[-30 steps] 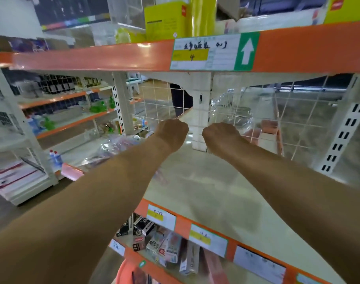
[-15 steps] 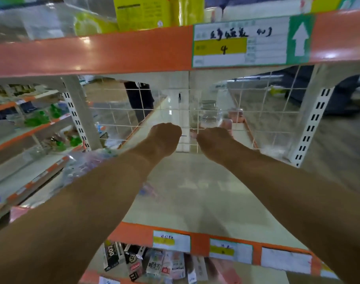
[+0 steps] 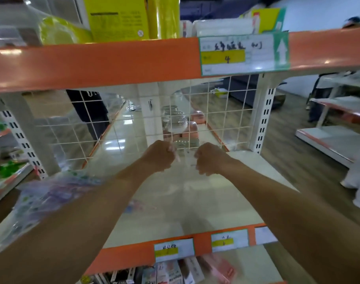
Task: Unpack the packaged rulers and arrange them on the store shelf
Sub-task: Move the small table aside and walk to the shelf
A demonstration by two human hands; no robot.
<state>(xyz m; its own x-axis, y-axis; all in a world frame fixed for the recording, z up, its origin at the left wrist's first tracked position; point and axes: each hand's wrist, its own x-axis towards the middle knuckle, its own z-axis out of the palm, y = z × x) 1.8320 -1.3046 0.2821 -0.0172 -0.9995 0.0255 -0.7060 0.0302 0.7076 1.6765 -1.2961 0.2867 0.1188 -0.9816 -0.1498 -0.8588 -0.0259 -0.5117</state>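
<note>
Both my arms reach deep into the cream middle shelf [image 3: 175, 201]. My left hand [image 3: 159, 158] and my right hand [image 3: 211, 159] are curled into fists side by side, just in front of the white wire mesh back [image 3: 216, 119]. Between them they grip a clear, almost invisible bundle of rulers [image 3: 186, 158]; only faint marks and a pink tip at my left fingers show. A crinkled clear bag with purple and green contents [image 3: 52, 197] lies on the shelf's left part, partly under my left forearm.
An orange-edged upper shelf [image 3: 113, 60] with yellow boxes hangs close overhead. White slotted uprights [image 3: 263, 115] flank the bay. Boxed goods [image 3: 171, 271] fill the shelf below. Behind the mesh stand jars and a person in dark clothes [image 3: 89, 111]. More shelving stands at right.
My fists have moved a little apart, with the clear rulers spanning the gap. The view has swung so the shelf bay sits more to the left.
</note>
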